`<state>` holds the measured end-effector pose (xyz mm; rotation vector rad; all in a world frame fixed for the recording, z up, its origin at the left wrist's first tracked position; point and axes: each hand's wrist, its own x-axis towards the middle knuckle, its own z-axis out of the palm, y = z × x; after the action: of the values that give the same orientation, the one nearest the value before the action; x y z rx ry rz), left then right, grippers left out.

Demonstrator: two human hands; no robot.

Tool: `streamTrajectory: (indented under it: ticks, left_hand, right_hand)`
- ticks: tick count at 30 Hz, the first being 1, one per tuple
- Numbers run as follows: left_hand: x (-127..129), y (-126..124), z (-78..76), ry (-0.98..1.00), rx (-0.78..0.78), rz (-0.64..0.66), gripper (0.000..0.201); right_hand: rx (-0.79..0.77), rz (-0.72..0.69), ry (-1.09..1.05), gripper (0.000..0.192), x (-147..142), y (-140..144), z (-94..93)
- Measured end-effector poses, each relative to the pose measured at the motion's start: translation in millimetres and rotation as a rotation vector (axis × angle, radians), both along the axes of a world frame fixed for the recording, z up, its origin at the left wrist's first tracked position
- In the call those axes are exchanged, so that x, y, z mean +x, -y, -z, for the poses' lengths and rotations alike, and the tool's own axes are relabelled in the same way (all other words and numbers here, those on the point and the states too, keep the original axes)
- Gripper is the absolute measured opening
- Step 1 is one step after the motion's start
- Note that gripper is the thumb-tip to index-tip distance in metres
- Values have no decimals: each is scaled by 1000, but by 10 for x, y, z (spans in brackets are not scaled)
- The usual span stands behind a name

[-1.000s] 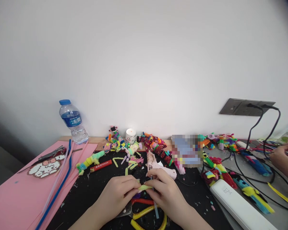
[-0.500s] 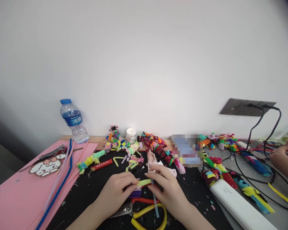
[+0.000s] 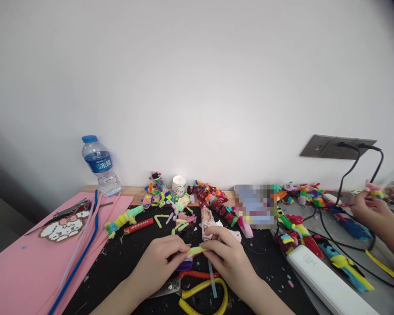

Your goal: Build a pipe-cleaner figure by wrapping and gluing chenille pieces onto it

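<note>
My left hand (image 3: 157, 264) and my right hand (image 3: 228, 258) meet over the black mat (image 3: 124, 258), both pinching a short light-green fuzzy craft stem (image 3: 196, 250) between their fingertips. A purple stem piece (image 3: 184, 265) shows under my left fingers. A thin pale-blue stick (image 3: 211, 280) hangs below my right hand. Just under both hands lie yellow-handled scissors (image 3: 202, 297). A pink glue gun (image 3: 213, 227) sits right behind my right hand.
Pink paper sheets (image 3: 22, 267) with long stems and a clip lie left. A water bottle (image 3: 100, 166), a small white jar (image 3: 179, 186) and piles of coloured stem figures (image 3: 213, 199) line the wall. A white power strip (image 3: 325, 282) and black cables sit right. Another person's hands (image 3: 371, 210) work at far right.
My hands stayed together on the green stem and shifted slightly. The other person's hands at the far right rose and moved left, holding a small coloured piece.
</note>
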<state>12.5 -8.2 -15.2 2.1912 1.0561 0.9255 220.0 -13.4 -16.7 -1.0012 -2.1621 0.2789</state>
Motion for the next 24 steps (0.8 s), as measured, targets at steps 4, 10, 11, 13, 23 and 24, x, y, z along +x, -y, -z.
streamTrajectory:
  ticks: [4,10,11,13,23,24]
  left_hand:
    - [1,0,-1,2,0,2,15]
    - [7,-16,-5,-13,8,-9,16]
    - [7,-15,-5,-15,10,-10,17]
    - [6,-9,-6,-17,13,-9,17]
    - [14,6,-19,-46,10,-16,18]
    - [14,9,-19,-47,10,-19,18]
  right_hand:
    - [13,-3,15,16,3,13,-11]
    - [38,7,30,16,4,9,-20]
    - [40,7,29,16,2,7,-21]
    - [42,10,26,15,-1,7,-24]
    - [24,10,-21,16,-6,-2,-20]
    - [21,8,-27,15,-6,-3,-17]
